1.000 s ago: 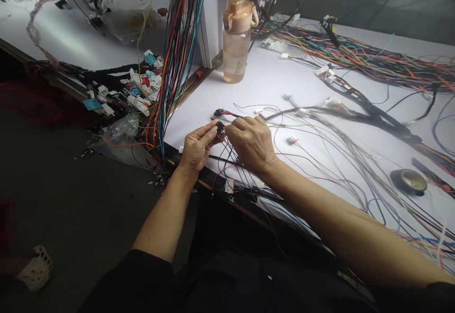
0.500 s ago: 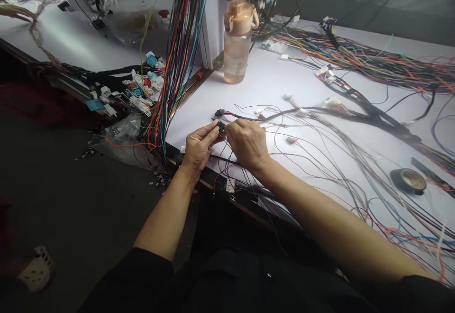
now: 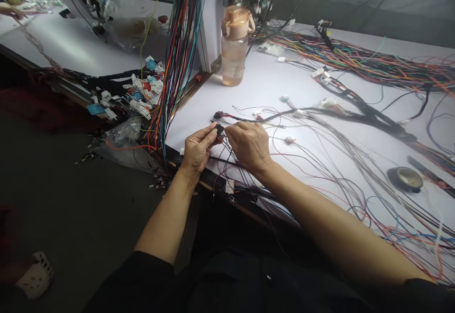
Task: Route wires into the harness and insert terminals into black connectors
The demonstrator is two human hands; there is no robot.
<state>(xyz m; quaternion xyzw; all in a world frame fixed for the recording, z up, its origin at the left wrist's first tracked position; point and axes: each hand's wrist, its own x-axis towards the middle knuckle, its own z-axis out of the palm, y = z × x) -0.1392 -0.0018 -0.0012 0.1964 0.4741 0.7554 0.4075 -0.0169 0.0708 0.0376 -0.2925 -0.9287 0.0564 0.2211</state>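
My left hand (image 3: 197,150) pinches a small black connector (image 3: 219,129) just above the near edge of the white table (image 3: 270,85). My right hand (image 3: 249,144) meets it from the right, its fingertips closed on thin wires at the connector. Black and red wires (image 3: 231,163) trail from the connector under my right hand and down over the table edge. A second black and red connector (image 3: 218,114) lies on the table just beyond my fingers.
A peach water bottle (image 3: 234,47) stands at the back. Coloured wires (image 3: 177,61) hang in a bundle at the left. Loose harnesses (image 3: 359,109) and white plugs spread right. A tape roll (image 3: 405,179) lies at the right. Several connectors (image 3: 140,92) sit on the left bench.
Both hands stay together on the connector with only small finger shifts. The view has drifted slightly, so the table contents sit a little lower left.
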